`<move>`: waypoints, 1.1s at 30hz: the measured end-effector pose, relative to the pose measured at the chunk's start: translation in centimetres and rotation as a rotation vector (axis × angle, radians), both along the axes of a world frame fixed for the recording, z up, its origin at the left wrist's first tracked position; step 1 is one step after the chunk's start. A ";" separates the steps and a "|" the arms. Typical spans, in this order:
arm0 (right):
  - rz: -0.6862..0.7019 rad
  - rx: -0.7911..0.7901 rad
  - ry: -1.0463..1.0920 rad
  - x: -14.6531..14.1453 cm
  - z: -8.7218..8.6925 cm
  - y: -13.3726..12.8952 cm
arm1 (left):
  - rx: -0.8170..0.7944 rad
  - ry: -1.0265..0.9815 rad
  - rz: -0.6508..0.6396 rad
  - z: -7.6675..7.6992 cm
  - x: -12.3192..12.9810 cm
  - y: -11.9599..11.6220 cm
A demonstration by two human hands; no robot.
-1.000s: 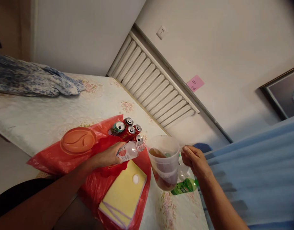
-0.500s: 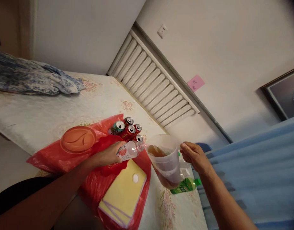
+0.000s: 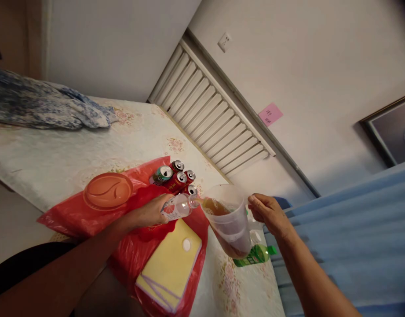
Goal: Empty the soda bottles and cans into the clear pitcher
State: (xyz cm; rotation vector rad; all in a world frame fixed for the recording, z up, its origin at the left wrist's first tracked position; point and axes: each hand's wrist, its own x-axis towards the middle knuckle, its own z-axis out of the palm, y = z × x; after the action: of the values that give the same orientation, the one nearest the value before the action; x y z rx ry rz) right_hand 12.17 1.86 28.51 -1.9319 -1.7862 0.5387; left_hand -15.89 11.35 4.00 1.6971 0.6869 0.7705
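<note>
My left hand [image 3: 152, 212] is wrapped round a clear bottle [image 3: 180, 207] with a printed label, its open mouth at the rim of a plastic pitcher [image 3: 233, 231]. My right hand [image 3: 265, 212] grips the pitcher's handle at the right and holds it tilted toward the bottle. Brown liquid [image 3: 217, 207] shows inside the pitcher, reaching its rim beside the bottle's mouth. Below the bottle, a yellow cloth [image 3: 171, 268] with a white cap [image 3: 187, 245] on it lies on red plastic [image 3: 123, 255].
Several drink cans [image 3: 180, 177] stand behind the bottle. An orange lid [image 3: 109, 190] lies on the red plastic. A green bottle [image 3: 255, 256] lies behind the pitcher. Patterned fabric [image 3: 50, 105] is at the far left of the table [image 3: 143, 132]; a blue curtain [image 3: 354, 246] hangs at right.
The pitcher has tipped slightly further toward the bottle, and its brown liquid now reaches the rim at the bottle's mouth. Both hands keep their holds.
</note>
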 end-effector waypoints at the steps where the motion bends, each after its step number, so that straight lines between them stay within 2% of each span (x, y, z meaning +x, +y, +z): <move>1: -0.009 -0.001 0.008 0.0 0.0 0.0 | -0.001 -0.001 0.003 0.1 0.0 0.0; 9: -0.032 -0.005 0.034 -0.6 0.5 -0.1 | -0.030 -0.016 -0.005 1.4 -0.3 -0.5; 18: -0.035 -0.004 0.005 -0.2 0.7 -0.1 | 0.022 0.038 0.022 1.1 -0.2 -0.4; 33: -0.034 -0.028 -0.028 -0.3 1.2 -0.2 | 0.005 0.042 0.030 2.0 -0.5 -0.7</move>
State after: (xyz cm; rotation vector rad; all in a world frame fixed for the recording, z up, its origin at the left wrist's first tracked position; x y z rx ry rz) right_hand 11.90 1.61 29.68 -1.9947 -1.7684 0.5300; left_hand -16.41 10.64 6.05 1.7151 0.7410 0.7598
